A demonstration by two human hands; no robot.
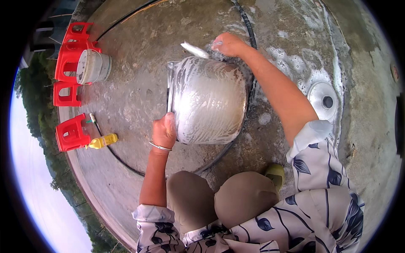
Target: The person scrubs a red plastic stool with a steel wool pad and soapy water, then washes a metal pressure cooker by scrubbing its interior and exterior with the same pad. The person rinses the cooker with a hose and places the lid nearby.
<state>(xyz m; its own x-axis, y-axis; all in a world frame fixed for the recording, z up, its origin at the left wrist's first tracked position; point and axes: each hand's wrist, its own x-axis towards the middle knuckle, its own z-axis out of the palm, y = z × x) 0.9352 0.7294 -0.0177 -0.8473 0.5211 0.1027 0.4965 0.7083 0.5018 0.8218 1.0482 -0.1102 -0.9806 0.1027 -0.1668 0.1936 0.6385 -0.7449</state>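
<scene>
A large metal pot (pixel 210 101) lies on its side before my knees, its wall streaked with soap suds and brownish stains. My left hand (pixel 164 128) is closed on the pot's rim at the left, thumb uppermost. Past the pot's far side is my right hand (pixel 230 45), its fingers curled low over grey, sudsy matter. Whether a scrubber is in those fingers cannot be made out. Beside it is a long white thing (pixel 195 50), its kind unclear. To the right, a round metal lid (pixel 322 100) with a black knob rests among suds.
A black hose (pixel 246 23) curves under or behind the pot along the wet concrete floor (pixel 136 95). Red plastic stools (pixel 72 134), a white bucket (pixel 95 66), a yellow bottle (pixel 102 141) and a hose end (pixel 92 117) are at left, near the floor's edge.
</scene>
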